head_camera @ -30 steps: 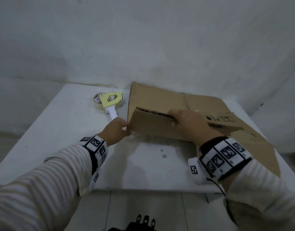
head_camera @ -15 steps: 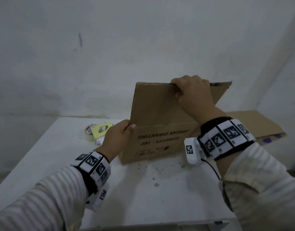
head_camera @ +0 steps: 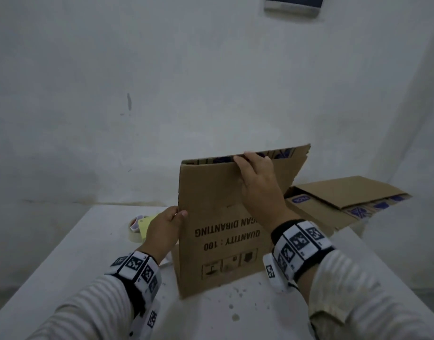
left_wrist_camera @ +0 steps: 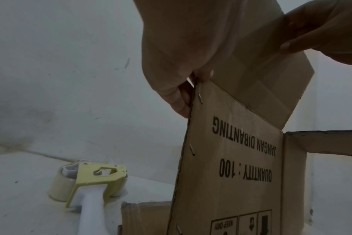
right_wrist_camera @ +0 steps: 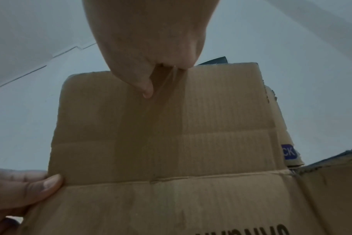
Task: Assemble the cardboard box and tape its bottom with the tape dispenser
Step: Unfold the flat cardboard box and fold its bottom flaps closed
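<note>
- Cardboard box (head_camera: 225,217) standing on edge on the white table (head_camera: 88,253), print upside down, not yet opened into a square shape; rest of the sheet lying flat to the right, toward the back.
- Left hand (head_camera: 163,231) pinching the stapled vertical edge of the box, thumb on the near face, fingers behind.
- Right hand (head_camera: 257,185) hooked over the top edge of the raised flap, fingers curled on the far side, thumb pressed on the near side.
- Tape dispenser (left_wrist_camera: 90,181) with yellow frame and white handle lying on the table just beside the box, to its left, partly hidden behind the left hand in the head view; untouched.
- Possible trouble, as a judgement: bottom edge only resting on the table, so likely to slide away if pulled upward too fast.
- Right side of the top flap looking torn; more tearing possible with a strong pull at that place.
- Staples along the left edge close to the fingers; risk of a scratch when sliding the hand down.
- Dispenser near the box foot; possible knock when the panels swing open.
- Readable writing, inverted: "JANGAN DIBANTING", "QUANTITY : 100", and "KEEP DRY" under one handling symbol.
- Blue label on the far panel ending in "CK"; remainder not legible.
</note>
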Demonstrator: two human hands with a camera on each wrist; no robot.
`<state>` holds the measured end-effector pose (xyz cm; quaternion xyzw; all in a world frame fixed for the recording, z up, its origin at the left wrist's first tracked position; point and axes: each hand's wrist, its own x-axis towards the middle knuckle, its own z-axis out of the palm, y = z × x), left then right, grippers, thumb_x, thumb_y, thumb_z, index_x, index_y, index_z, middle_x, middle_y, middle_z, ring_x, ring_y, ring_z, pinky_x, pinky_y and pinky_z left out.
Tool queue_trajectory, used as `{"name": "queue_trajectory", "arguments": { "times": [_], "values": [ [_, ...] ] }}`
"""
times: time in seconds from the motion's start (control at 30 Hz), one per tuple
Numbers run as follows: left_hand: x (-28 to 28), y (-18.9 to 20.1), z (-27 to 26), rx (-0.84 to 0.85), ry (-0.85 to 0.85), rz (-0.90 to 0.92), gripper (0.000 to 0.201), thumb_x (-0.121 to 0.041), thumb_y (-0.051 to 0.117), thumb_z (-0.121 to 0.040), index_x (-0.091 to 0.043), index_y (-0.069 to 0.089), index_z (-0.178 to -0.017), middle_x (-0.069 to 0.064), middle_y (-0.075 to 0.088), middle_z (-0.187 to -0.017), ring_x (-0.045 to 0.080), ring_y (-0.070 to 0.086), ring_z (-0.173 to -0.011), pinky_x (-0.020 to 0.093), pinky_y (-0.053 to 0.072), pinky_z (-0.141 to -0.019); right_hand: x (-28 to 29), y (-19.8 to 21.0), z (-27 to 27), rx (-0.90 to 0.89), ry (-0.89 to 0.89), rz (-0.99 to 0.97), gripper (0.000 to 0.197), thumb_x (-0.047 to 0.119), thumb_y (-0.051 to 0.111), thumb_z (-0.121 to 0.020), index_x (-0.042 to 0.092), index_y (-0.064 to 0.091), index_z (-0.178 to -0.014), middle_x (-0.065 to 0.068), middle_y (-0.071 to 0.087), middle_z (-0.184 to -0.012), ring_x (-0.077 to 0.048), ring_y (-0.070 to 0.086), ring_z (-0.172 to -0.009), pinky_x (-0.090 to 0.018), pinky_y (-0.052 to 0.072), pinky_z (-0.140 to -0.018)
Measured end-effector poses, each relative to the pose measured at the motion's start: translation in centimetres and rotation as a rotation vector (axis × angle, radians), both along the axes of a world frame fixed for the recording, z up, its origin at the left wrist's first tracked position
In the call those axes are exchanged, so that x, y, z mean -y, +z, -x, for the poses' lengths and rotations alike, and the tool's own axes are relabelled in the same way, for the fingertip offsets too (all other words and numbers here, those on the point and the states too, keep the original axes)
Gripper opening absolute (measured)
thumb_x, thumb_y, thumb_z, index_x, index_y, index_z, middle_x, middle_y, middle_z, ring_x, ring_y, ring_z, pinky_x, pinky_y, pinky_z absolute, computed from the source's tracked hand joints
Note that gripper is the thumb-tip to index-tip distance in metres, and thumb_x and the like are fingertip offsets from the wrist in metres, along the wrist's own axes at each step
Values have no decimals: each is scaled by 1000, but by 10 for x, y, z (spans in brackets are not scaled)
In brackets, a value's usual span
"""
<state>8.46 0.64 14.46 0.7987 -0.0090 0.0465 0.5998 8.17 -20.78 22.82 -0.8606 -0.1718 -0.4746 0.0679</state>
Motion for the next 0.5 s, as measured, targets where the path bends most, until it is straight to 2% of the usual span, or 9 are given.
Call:
{"name": "queue_trajectory", "arguments": {
  "times": [0.07, 0.13, 0.2, 0.23, 0.27, 0.3, 0.33, 0.4, 0.5],
  "values": [
    [-4, -3, -5, -20, -13, 26, 22, -54, 50, -72, -39, 63, -79, 8, 72, -97, 32, 67, -95, 55, 52, -89, -4, -1, -2, 35, 7, -37, 38, -11, 69, -67, 4, 64, -102, -16, 62, -98, -23, 40, -97, -54, 44, -98],
    [-9, -10, -10, -42, -57, 39, 25, -58, 51, -71, -41, 65, -84, 6, 72, -102, 29, 67, -99, 54, 51, -92, -8, 0, -5, 12, -18, -48, 34, -10, 66, -64, 8, 61, -92, -11, 62, -89, -25, 44, -88, -44, 38, -94],
    [-8, -1, -3, -67, -124, 50, 35, -60, 51, -72, -42, 65, -98, 2, 70, -110, 26, 65, -104, 52, 51, -94, -10, 2, -8, -49, -28, -67, 31, -9, 61, -66, 8, 61, -92, -10, 65, -92, -30, 55, -88, -43, 36, -95],
    [-4, 10, 4, -80, -150, 70, 35, -52, 50, -78, -39, 63, -108, 2, 69, -113, 25, 64, -105, 51, 52, -93, -10, 5, -8, -82, -33, -75, 31, -9, 59, -68, 8, 61, -94, -11, 66, -97, -32, 58, -92, -47, 37, -98],
    [-1, 16, 6, -107, -154, 103, 32, -38, 48, -86, -32, 61, -114, 2, 68, -112, 25, 63, -103, 49, 53, -91, -11, 7, -7, -116, -38, -80, 31, -9, 58, -71, 7, 62, -96, -11, 67, -104, -34, 58, -97, -50, 37, -101],
    [0, 19, 4, -152, -150, 164, 30, -23, 43, -92, -26, 60, -116, 4, 66, -108, 25, 62, -98, 45, 55, -87, -10, 9, -6, -149, -43, -85, 31, -8, 58, -73, 7, 62, -99, -12, 66, -111, -34, 57, -103, -52, 34, -104],
    [1, 22, 3, -190, -145, 220, 32, -15, 38, -94, -21, 62, -113, 5, 64, -102, 24, 60, -91, 41, 55, -81, -10, 11, -5, -175, -48, -88, 30, -7, 58, -75, 7, 62, -102, -12, 65, -117, -35, 55, -108, -52, 32, -106],
    [1, 23, -1, -215, -149, 288, 38, -25, 32, -97, -19, 67, -106, 4, 64, -95, 23, 58, -84, 38, 54, -75, -9, 13, -4, -187, -52, -86, 32, -8, 57, -77, 6, 62, -106, -13, 64, -120, -35, 55, -109, -52, 31, -107],
    [-1, 25, -3, -230, -164, 278, 49, -55, 33, -95, -25, 70, -107, -4, 71, -99, 22, 66, -90, 37, 56, -78, -7, 9, 0, -151, -36, -90, 36, -13, 58, -72, 3, 63, -104, -15, 67, -115, -37, 59, -104, -56, 35, -104]
  ]
}}
